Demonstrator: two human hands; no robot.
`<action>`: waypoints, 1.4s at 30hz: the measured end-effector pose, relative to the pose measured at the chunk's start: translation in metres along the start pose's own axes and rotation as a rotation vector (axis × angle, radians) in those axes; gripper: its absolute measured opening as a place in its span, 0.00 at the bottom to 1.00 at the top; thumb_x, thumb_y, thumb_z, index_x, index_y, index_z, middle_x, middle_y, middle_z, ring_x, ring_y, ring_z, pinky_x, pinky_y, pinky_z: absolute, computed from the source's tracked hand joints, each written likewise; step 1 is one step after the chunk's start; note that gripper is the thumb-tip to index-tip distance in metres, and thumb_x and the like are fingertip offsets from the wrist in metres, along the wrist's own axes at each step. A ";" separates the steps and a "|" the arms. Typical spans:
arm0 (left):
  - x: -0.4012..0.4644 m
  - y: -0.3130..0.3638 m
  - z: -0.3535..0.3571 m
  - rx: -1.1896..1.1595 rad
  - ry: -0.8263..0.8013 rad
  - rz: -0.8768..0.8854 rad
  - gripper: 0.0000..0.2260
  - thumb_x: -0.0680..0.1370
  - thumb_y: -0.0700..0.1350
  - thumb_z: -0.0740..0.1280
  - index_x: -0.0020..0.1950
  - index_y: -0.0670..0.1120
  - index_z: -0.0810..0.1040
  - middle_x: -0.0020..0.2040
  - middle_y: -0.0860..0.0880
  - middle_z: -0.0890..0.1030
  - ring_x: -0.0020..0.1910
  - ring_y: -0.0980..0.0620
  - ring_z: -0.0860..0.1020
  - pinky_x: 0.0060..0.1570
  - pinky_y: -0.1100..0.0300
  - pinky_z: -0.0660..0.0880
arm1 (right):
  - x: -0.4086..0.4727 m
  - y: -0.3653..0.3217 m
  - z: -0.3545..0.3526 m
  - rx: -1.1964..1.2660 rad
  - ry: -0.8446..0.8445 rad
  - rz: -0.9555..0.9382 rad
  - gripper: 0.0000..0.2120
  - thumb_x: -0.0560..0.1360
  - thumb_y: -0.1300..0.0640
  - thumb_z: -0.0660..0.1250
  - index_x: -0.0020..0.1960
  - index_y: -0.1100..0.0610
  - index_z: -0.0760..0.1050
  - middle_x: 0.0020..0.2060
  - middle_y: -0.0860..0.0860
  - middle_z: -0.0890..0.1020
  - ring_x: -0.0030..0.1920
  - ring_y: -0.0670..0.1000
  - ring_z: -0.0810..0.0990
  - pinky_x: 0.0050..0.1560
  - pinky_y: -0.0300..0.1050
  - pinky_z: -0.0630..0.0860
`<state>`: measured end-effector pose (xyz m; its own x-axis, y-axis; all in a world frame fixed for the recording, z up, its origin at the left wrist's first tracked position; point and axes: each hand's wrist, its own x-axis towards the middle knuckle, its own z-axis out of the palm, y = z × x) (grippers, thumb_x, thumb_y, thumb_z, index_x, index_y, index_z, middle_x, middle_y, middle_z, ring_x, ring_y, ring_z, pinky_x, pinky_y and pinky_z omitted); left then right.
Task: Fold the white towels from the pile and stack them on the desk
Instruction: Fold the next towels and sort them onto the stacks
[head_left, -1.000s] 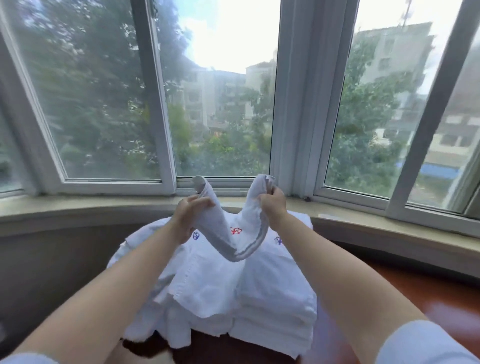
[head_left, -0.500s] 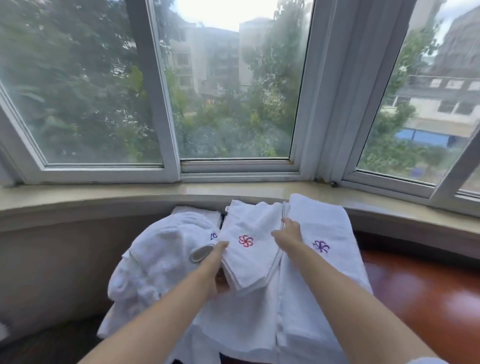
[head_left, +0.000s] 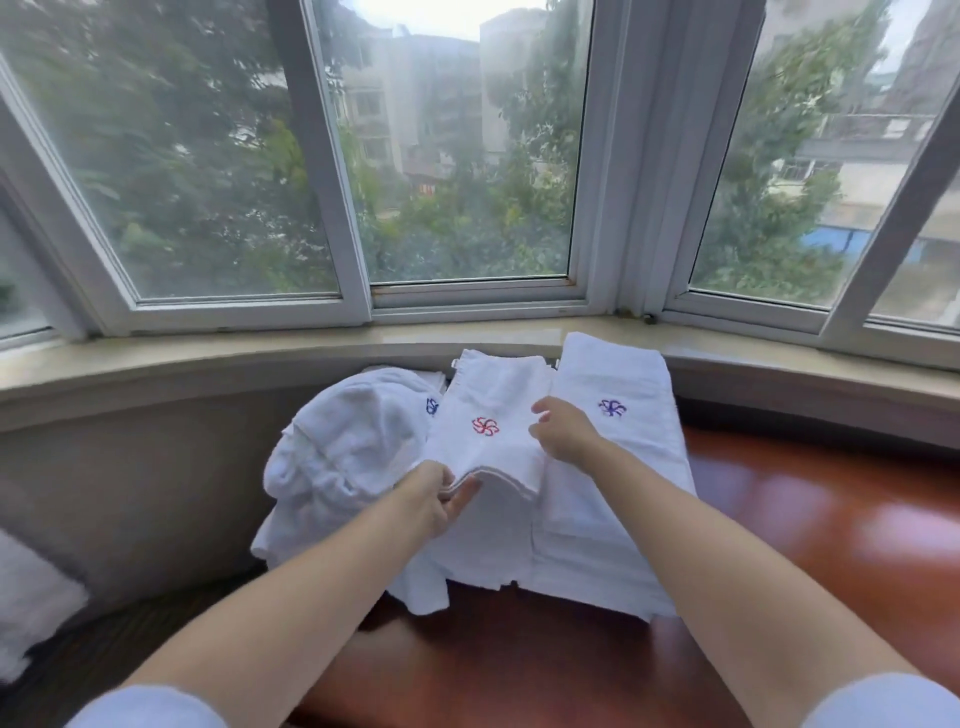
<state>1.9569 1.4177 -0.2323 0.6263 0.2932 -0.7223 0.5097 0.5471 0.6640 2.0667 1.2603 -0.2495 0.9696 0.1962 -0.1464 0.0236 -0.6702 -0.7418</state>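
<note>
Here the left hand (head_left: 439, 498) pinches the near edge of the folded red-logo towel (head_left: 488, 431), which lies atop the towel stack (head_left: 613, 467) on the desk (head_left: 831, 519). The right hand (head_left: 563, 428) rests loosely open at its right edge, gripping nothing.

- The left grip (head_left: 434, 499) hides the near left corner of the folded white towel with the red pinwheel mark (head_left: 491, 441); fingers under the edge are only partly seen.
- The blue mark on the crumpled white towel heap (head_left: 348, 447) is half tucked behind the red-marked towel, so its shape cannot be read.
- Towels beneath the folded white towel with the purple mark (head_left: 613, 415) merge into one white mass; their number cannot be told.
- A fluffy white object (head_left: 31, 608) at lower left is cut off by the frame edge.
- The glossy red-brown wooden worktop (head_left: 831, 545) runs out of frame on the right and below.
- Both pale blue sleeves are cut off at the bottom edge.
</note>
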 end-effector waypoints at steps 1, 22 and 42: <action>-0.004 -0.011 -0.010 0.101 -0.022 -0.050 0.10 0.79 0.31 0.54 0.59 0.34 0.68 0.42 0.37 0.75 0.24 0.43 0.80 0.19 0.58 0.75 | -0.006 0.002 0.001 -0.001 -0.006 0.000 0.20 0.76 0.61 0.61 0.67 0.56 0.70 0.63 0.55 0.74 0.60 0.55 0.75 0.58 0.43 0.72; 0.097 0.063 0.019 1.063 -0.012 0.279 0.08 0.79 0.38 0.59 0.39 0.42 0.68 0.34 0.44 0.70 0.31 0.48 0.72 0.32 0.59 0.69 | 0.042 -0.014 0.031 -0.398 -0.056 -0.050 0.19 0.79 0.60 0.56 0.70 0.59 0.67 0.68 0.56 0.69 0.67 0.56 0.69 0.64 0.47 0.68; 0.244 0.109 0.095 0.778 -0.050 0.538 0.10 0.74 0.38 0.63 0.55 0.41 0.75 0.49 0.45 0.81 0.50 0.43 0.79 0.50 0.55 0.75 | 0.123 0.011 0.096 -0.496 0.057 0.210 0.27 0.82 0.49 0.50 0.79 0.53 0.48 0.78 0.54 0.44 0.78 0.53 0.42 0.76 0.47 0.44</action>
<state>2.2211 1.4747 -0.3173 0.9071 0.3104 -0.2845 0.3841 -0.3335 0.8609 2.1629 1.3456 -0.3383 0.9773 -0.0084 -0.2118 -0.0732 -0.9511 -0.3000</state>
